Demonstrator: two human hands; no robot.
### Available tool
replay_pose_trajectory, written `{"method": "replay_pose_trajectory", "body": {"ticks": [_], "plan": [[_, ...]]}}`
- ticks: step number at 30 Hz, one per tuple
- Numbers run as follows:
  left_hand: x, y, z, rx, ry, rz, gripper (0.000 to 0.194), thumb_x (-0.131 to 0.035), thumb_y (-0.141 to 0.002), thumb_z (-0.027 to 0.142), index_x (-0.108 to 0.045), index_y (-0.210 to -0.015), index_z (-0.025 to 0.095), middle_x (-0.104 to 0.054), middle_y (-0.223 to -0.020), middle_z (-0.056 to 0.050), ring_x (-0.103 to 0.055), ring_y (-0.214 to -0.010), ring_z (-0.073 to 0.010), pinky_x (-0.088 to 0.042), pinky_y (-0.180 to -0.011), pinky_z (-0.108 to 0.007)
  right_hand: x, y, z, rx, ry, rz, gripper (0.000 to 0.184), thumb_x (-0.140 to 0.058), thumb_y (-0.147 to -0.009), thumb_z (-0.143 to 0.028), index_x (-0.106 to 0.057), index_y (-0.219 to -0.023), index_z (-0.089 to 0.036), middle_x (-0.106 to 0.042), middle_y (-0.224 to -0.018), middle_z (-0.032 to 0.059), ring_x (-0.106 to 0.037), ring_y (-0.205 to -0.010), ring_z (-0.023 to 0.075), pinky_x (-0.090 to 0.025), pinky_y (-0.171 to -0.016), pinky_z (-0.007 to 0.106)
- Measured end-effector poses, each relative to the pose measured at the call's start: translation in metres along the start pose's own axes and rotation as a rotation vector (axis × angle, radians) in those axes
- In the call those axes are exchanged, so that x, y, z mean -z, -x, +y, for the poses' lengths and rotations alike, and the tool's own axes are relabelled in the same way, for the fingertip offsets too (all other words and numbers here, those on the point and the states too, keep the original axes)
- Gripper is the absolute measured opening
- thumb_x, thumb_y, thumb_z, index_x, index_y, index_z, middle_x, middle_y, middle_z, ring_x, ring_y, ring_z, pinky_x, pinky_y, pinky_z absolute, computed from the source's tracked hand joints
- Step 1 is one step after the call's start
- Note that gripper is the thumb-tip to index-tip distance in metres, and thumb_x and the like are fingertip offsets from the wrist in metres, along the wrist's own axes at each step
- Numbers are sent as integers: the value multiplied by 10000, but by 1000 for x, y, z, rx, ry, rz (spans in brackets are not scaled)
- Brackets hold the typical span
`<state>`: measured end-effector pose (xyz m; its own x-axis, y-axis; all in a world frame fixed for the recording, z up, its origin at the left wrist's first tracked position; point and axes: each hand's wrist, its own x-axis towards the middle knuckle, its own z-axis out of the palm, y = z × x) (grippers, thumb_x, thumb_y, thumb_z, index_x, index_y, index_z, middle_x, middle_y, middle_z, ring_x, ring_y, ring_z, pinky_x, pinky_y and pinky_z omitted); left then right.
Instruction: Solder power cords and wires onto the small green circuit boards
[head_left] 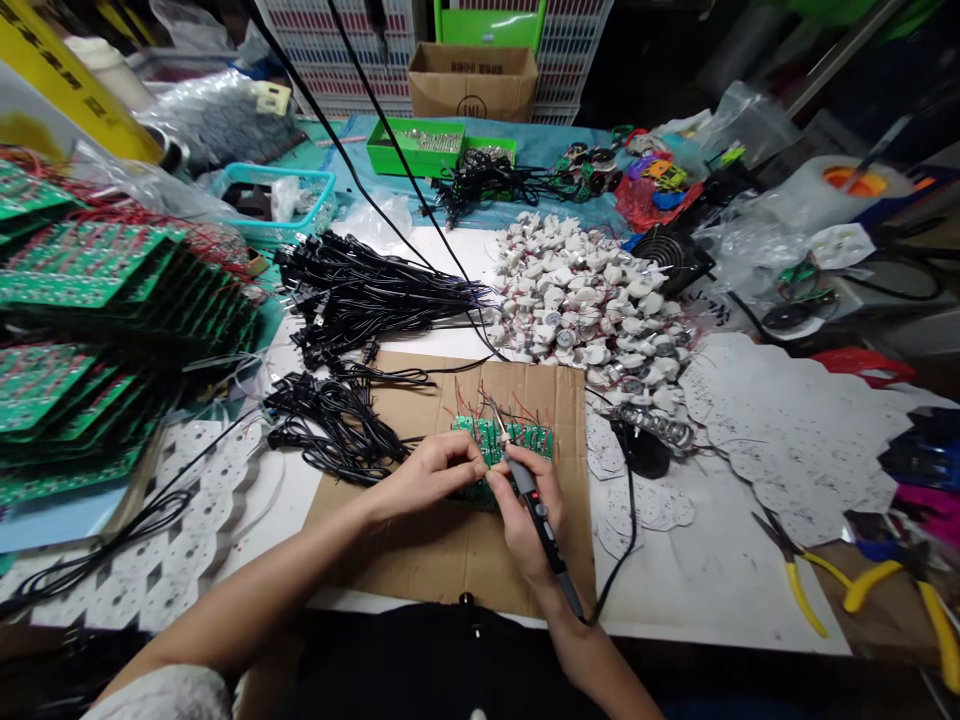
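Observation:
A green circuit board panel with thin red and black wires sticking up lies on a cardboard sheet. My right hand grips a black and grey soldering iron, its tip pointing over the board. The right thumb reaches toward the left fingers at the board's near part. My left hand rests at the board's left near side, thumb and forefinger pinched together. Whatever lies between those left fingertips is too small to make out. Both hands partly cover the board.
Bundled black power cords lie left, beside stacked green circuit boards. A heap of small white parts sits behind the cardboard. To the right are a coiled iron stand, white scalloped sheets and yellow-handled pliers.

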<state>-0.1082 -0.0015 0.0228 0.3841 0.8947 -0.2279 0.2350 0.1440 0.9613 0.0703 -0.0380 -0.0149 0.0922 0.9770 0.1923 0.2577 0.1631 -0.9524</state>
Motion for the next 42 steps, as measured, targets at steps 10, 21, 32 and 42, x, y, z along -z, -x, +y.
{"method": "replay_pose_trajectory", "body": {"ticks": [10,21,32,42], "plan": [[26,-20,12,337,236,-394,412,-780,-773,545,-703,-807,142,-628,-709,-3,-506,-624,-109,-374,-572,-226,9,0,-4,29,-9,-58,292,-696,-914,-241,-663,-1203,-260,-761,-959,12,-740,-848,158,-614,-854,312],[6,-6,11,-118,-319,-34,165,-597,-898,252,-650,-769,164,-579,-701,10,-505,-663,-115,-382,-646,-237,5,-6,-4,-21,-25,-31,314,-686,-908,-263,-664,-1220,-240,-745,-884,8,-714,-769,154,-604,-790,291],[2,0,3,-75,-124,4,199,-662,-885,308,-675,-771,145,-598,-753,-3,-533,-684,-113,-417,-649,-228,6,-4,-7,-82,-97,-38,267,-678,-907,-268,-702,-1172,-245,-742,-912,14,-699,-785,160,-590,-789,295],[7,-4,2,-9,81,0,274,-763,-824,397,-719,-754,136,-630,-736,-25,-545,-687,-121,-431,-648,-235,2,-2,-1,-104,-251,-82,326,-697,-911,-269,-646,-1233,-249,-723,-900,-5,-688,-768,133,-580,-742,257]]}}
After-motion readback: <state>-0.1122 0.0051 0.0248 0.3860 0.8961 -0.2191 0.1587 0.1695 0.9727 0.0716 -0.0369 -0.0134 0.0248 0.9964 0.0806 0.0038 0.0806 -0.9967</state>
